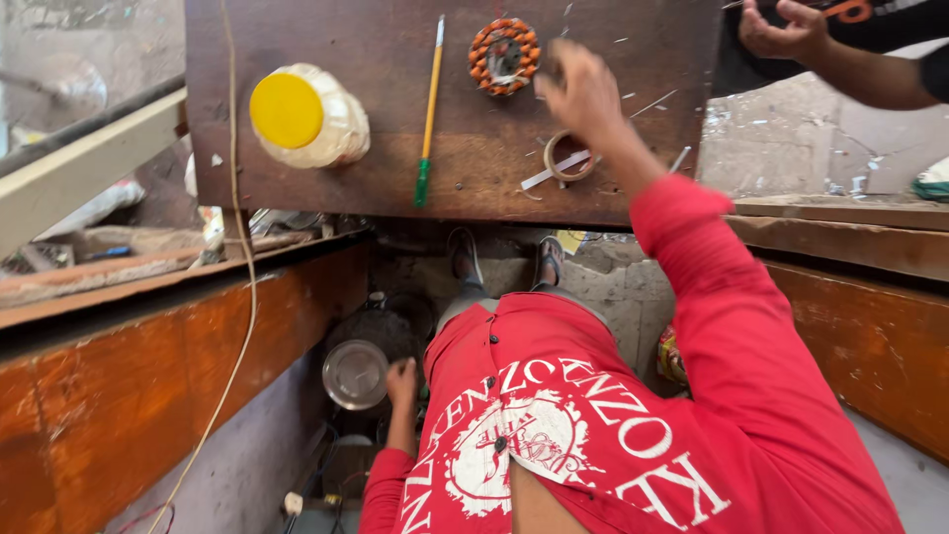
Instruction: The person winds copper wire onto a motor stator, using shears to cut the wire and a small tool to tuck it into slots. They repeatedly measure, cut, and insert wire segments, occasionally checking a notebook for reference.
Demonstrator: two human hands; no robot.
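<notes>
Coppery ring-shaped coil (504, 55), perhaps wire-wound.

Wood, copper, plastic, metal

We see a worn matt wood bench (346, 178), copper-wound stator (504, 56), glossy plastic jar (308, 117) w/ yellow lid, dull metal disc (355, 374).

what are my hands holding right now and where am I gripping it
Nothing clearly. The right hand reaches over the wooden table beside the copper coil. The left hand hangs low by a round metal lid; any grip cannot be told.
</notes>
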